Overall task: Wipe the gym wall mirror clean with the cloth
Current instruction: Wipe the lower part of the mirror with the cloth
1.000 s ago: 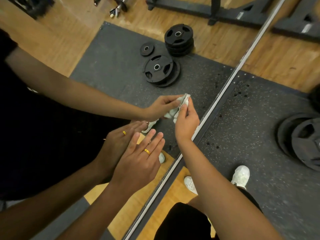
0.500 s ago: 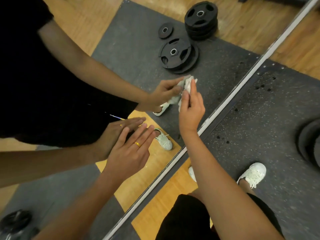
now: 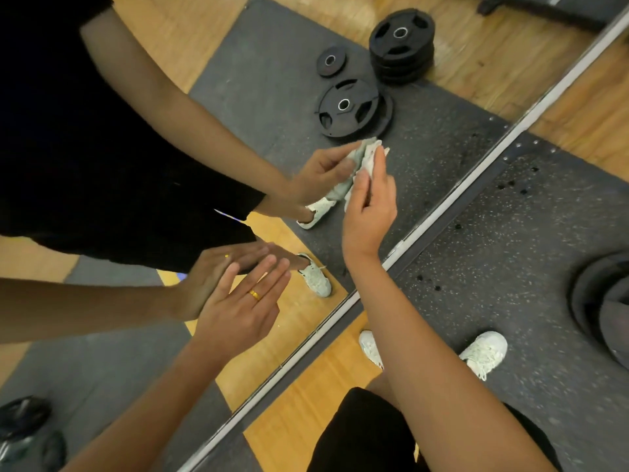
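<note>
The wall mirror [image 3: 258, 73] fills the left and upper part of the view, its metal bottom edge running diagonally from lower left to upper right. My right hand [image 3: 369, 209] presses a crumpled pale cloth [image 3: 369, 156] against the glass, thumb and fingers pinching it. My left hand [image 3: 238, 308], wearing a gold ring, lies flat on the glass with straight spread fingers. Both hands, my arms and dark clothes show again as reflections in the glass.
Black weight plates [image 3: 401, 46] appear reflected in the glass, and real plates [image 3: 602, 301] lie on the grey rubber mat [image 3: 510, 253] at the right. My white shoes [image 3: 483, 352] stand near the mirror's base on the mat and wooden floor [image 3: 306, 403].
The view has tilted and shifted, so the hands sit differently in frame. My right hand with the cloth has slid slightly along the glass. My left hand stays flat on the mirror.
</note>
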A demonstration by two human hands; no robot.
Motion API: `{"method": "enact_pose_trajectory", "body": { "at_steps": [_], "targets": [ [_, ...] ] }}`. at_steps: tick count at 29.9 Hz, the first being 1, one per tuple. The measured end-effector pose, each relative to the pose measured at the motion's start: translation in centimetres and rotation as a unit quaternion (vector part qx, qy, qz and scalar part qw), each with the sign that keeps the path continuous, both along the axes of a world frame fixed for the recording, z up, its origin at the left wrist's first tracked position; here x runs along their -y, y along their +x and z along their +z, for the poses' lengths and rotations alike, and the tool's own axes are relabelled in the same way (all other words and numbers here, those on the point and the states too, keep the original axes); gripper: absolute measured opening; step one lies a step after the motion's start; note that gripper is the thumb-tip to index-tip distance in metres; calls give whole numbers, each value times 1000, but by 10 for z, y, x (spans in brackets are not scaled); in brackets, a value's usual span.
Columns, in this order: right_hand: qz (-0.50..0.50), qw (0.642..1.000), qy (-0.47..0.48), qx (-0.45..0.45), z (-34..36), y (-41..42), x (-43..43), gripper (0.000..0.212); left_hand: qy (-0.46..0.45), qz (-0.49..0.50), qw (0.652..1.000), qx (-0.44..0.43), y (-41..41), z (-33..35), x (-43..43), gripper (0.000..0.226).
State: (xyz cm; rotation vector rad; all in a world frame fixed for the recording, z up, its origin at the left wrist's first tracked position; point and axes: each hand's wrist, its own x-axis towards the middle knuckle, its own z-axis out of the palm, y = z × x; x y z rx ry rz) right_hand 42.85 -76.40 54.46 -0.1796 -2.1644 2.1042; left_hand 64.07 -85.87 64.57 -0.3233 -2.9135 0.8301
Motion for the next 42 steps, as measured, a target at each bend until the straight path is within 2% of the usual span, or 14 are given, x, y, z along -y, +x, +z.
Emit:
{"method": "enact_pose_trajectory", "body": {
  "at_steps": [6, 8, 10, 17, 19, 22, 24, 27, 32, 36, 40, 42],
  "targets": [
    [29, 985, -7, 169, -17, -19, -13, 44, -4, 10, 1000, 12, 2, -3, 1, 42],
    [45, 979, -17, 200, -12, -25, -18, 45, 7, 8, 1000, 10, 2, -2, 1, 40],
    [61, 983, -30, 172, 1, -25, -24, 46, 17, 5, 1000, 6, 0, -1, 0, 38],
    [61, 997, -11, -51, 23, -36, -21, 40, 53, 14, 998, -12, -2, -1, -2, 35],
    [68, 997, 23, -18, 3, -40, -24, 42, 60, 3, 998, -23, -1, -1, -3, 34],
    [101, 978, 64, 168, -30, -56, -35, 44, 125, -18, 992, -15, -2, -1, -7, 35],
    [121, 963, 70, 232, -47, -62, -39, 45, 159, -39, 987, -2, -12, -1, -15, 36],
    [114, 963, 65, 236, -50, -58, -36, 55, 196, -53, 979, 1, -41, 3, -26, 38],
    [120, 963, 52, 237, -32, -53, -34, 49, 227, -84, 970, 16, -123, 17, -36, 33],
    [91, 971, 48, 214, -42, -51, -27, 45, 196, -65, 978, 16, -172, 18, -42, 34],
    [63, 975, 42, 208, -51, -53, -22, 44, 112, -95, 989, 21, -174, 11, -40, 38],
    [57, 975, 32, 213, -48, -54, -19, 44, 107, -86, 990, 8, -177, 10, -39, 40]
  ]
}}
